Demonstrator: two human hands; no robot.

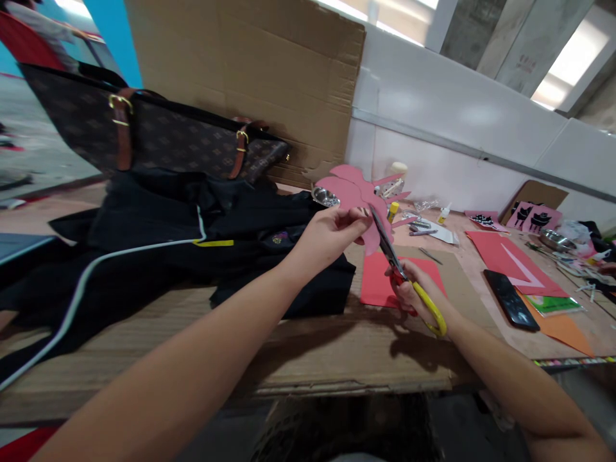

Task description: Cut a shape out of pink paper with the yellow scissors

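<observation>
The left hand (332, 234) pinches the pink paper cut-out (351, 189) by its lower edge and holds it up over the middle of the table (308, 359), so the sheet rises just past the fingertips toward the far edge. The right hand (416, 298) grips the yellow and red loops of the scissors (387, 247), whose 2 blades slant up into the cut-out just right of the left thumb. Beneath lies a red sheet (373, 282) near the front edge, with a black garment (168, 237) to its left and a dark phone (511, 299) to its right.
</observation>
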